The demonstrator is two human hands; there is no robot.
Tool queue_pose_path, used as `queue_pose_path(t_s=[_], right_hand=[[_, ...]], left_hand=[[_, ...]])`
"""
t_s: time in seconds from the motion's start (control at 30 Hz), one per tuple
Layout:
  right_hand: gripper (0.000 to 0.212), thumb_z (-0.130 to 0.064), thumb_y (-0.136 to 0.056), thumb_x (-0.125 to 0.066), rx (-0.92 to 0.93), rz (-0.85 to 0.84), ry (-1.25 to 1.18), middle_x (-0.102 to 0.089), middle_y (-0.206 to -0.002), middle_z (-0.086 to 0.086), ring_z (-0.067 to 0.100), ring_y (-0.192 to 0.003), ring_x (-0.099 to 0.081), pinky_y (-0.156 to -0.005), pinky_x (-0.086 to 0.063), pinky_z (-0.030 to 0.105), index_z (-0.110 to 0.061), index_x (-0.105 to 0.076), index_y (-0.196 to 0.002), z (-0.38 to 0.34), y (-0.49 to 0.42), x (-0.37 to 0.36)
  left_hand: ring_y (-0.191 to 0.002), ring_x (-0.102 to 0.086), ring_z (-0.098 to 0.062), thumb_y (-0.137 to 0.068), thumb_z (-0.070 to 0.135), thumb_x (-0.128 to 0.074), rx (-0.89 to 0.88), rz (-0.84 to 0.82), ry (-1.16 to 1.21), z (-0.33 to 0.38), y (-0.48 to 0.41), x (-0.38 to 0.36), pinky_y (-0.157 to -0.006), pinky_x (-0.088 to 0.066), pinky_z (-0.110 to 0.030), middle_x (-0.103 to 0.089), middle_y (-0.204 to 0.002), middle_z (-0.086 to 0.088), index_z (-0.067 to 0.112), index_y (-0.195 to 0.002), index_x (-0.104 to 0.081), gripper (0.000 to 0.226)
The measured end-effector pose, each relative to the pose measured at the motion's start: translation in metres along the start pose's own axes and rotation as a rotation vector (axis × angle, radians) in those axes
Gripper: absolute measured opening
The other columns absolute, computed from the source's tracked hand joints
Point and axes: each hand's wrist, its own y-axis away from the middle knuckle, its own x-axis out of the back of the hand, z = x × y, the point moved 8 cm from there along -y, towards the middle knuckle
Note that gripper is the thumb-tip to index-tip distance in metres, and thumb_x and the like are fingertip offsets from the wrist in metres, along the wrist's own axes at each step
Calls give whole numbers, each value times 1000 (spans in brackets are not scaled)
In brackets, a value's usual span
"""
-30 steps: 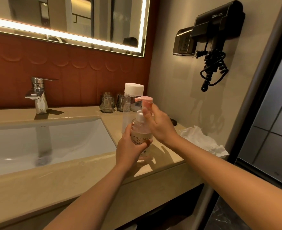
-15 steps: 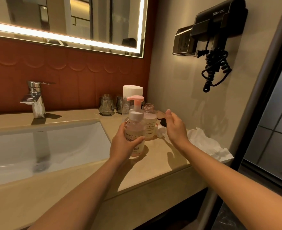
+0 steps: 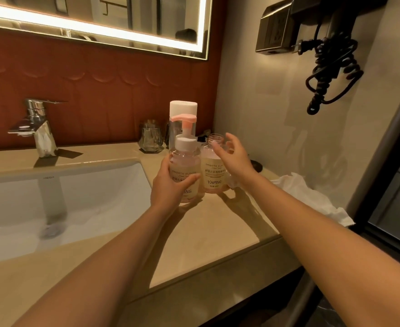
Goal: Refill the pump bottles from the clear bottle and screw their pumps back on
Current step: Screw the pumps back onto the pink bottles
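Observation:
My left hand (image 3: 168,187) grips a pinkish pump bottle (image 3: 185,165) with its pink pump on, standing on or just above the beige counter (image 3: 229,223). To its right stands a second pump bottle (image 3: 214,172), its neck open with no pump on it. My right hand (image 3: 233,156) hovers beside that open neck with fingers spread, holding nothing. Behind both rises the tall clear bottle (image 3: 183,109) with a white cap, mostly hidden by the pump.
A white sink (image 3: 52,197) with a chrome tap (image 3: 37,125) fills the left. Glass tumblers (image 3: 150,138) stand at the back wall. A crumpled white tissue (image 3: 312,197) lies at the counter's right end. A small dark object (image 3: 256,164) sits behind my right wrist. A wall-mounted hair dryer (image 3: 321,38) hangs above.
My right hand let go of the pump head and moved right to the open second bottle. My left hand carried the pump bottle back, next to the second bottle.

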Motion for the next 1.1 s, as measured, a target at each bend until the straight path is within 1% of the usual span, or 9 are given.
queue_pose_path(t_s=[0.23, 0.33, 0.4, 0.53, 0.67, 0.73, 0.8, 0.93, 1.1], right_hand=[[48, -42, -90, -53, -3, -8, 39, -46, -139, 2, 21, -120, -47, -76, -39, 31, -22, -44, -133, -1, 5, 1], [45, -41, -90, -54, 17, -36, 50, -48, -137, 3, 20, -118, -48, -74, -39, 28, -22, -46, -130, -5, 17, 7], [44, -42, -89, -55, 57, -48, 77, -50, -134, 2, 17, -115, -49, -75, -40, 27, -22, -49, -127, -10, 30, 11], [45, -50, -89, -49, 141, -116, 133, -53, -125, -5, 12, -108, -49, -76, -42, 26, -21, -52, -124, -23, 60, 14], [52, -53, -94, -30, 114, -140, 115, -62, -107, 5, 20, -99, -58, -75, -48, 34, -14, -59, -114, -32, 70, 25], [42, -46, -97, -35, 93, 5, 163, -64, -99, 7, 22, -91, -58, -76, -48, 37, -14, -61, -105, -25, 67, 46], [35, -38, -96, -43, 52, 96, 369, -65, -103, 8, 22, -90, -58, -74, -45, 34, -12, -62, -106, -6, 67, 61], [35, -39, -92, -52, -85, 15, 720, -63, -106, 8, 20, -88, -57, -74, -48, 32, -9, -58, -110, 44, 69, 59], [38, -46, -90, -52, -87, 10, 865, -64, -97, 6, 20, -85, -60, -65, -47, 29, -10, -60, -102, 48, 52, 53]], left_hand=[[-124, -48, -24, -72, 34, -75, 70, -62, -16, 1, -11, -4, -97, -45, -48, -49, -136, -1, 26, -139, -29, 82], [-133, -37, -26, -61, 54, -73, 77, -40, -188, 3, -2, 4, -102, -39, -50, -34, -147, -5, 28, -147, -12, 109], [-131, -36, -25, -51, 65, -66, 59, 37, -261, 6, 13, 17, -101, -39, -46, -33, -147, -6, 26, -147, -14, 116], [-117, -44, -17, -51, 69, -62, -11, 79, -202, 16, 42, 27, -89, -41, -31, -43, -137, -4, 22, -139, -30, 105], [-113, -44, -11, -52, 65, -67, -42, 33, -96, 31, 63, 19, -85, -38, -26, -45, -134, -1, 24, -136, -33, 100], [-119, -44, -14, -54, 58, -72, -38, -14, -74, 36, 68, 10, -90, -40, -28, -44, -137, -1, 25, -137, -30, 100], [-123, -45, -18, -59, 49, -78, -18, -65, -50, 36, 70, 1, -97, -42, -34, -44, -139, -2, 24, -139, -27, 98], [-119, -51, -19, -68, 37, -78, -27, -135, -41, 34, 69, -15, -95, -48, -39, -52, -131, 0, 22, -132, -36, 78], [-116, -52, -16, -69, 39, -77, -38, -117, -57, 28, 60, -22, -93, -49, -36, -54, -130, 2, 24, -131, -37, 75]])
